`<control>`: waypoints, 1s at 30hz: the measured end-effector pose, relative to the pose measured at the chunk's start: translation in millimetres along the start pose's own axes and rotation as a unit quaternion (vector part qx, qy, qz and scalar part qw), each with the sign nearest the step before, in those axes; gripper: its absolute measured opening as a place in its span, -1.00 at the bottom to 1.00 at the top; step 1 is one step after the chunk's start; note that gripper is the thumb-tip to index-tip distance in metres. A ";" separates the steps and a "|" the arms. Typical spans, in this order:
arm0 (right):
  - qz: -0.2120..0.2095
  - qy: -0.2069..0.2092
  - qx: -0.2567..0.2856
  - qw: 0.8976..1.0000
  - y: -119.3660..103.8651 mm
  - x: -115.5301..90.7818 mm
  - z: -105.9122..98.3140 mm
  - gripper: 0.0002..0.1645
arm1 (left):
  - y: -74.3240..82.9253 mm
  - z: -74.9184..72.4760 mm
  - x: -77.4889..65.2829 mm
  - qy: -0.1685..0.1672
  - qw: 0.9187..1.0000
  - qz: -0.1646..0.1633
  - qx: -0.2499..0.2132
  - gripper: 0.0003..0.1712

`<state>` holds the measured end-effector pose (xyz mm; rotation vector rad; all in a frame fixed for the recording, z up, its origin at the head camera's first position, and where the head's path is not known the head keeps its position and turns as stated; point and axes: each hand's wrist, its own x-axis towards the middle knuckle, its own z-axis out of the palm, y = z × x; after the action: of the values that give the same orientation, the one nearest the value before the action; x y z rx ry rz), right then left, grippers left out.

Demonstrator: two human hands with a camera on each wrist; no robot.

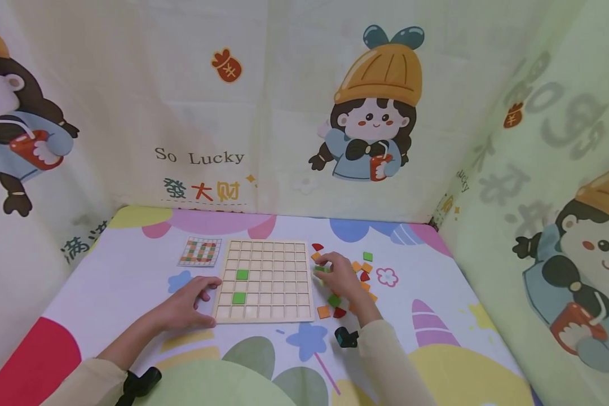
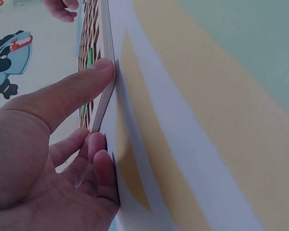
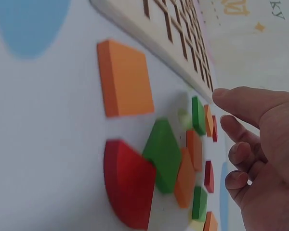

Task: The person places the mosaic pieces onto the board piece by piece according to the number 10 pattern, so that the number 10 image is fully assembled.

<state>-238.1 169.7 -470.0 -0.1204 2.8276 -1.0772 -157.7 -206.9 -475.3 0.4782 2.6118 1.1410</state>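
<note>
A wooden grid board (image 1: 279,276) lies flat on the table, with two green squares (image 1: 242,274) in its left part. My left hand (image 1: 182,304) rests at the board's near-left corner; its thumb (image 2: 98,72) touches the edge while the other fingers bend loosely beside it. Past the board's right edge, my right hand (image 1: 341,276) is held over loose pieces, thumb and fingers apart with nothing between them. A green tile (image 3: 198,115) is close to the fingertips. Nearer lie an orange square (image 3: 127,79), a red quarter-round piece (image 3: 132,185) and a green tile (image 3: 163,156).
A small printed card (image 1: 200,251) with a coloured grid pattern lies left of the board. More orange, red and green pieces spread right of the board, including a green one (image 1: 367,256) farther back. Patterned cloth walls (image 1: 284,113) enclose the table.
</note>
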 end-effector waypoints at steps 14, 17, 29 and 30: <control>0.012 -0.010 -0.023 1.000 21.0 6.2 -0.1 -0.66 | -3.0 3.6 1.6 0.005 1.000 -0.011 0.004 -0.01; 0.001 -0.006 -0.030 1.000 23.1 6.8 1.1 -0.70 | -1.6 3.6 1.9 0.006 1.000 -0.009 0.007 -0.01; 0.002 -0.014 -0.080 0.997 17.6 10.0 4.6 -0.69 | -1.6 3.8 0.9 0.007 1.000 -0.008 0.008 0.00; -0.001 -0.013 -0.086 0.996 17.3 10.5 5.2 -0.69 | -1.6 4.2 0.5 0.007 1.000 -0.013 0.008 -0.01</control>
<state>-248.4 178.0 -486.2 -0.1504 2.8923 -0.8240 -157.0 -204.9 -479.3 0.4392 2.6331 1.1218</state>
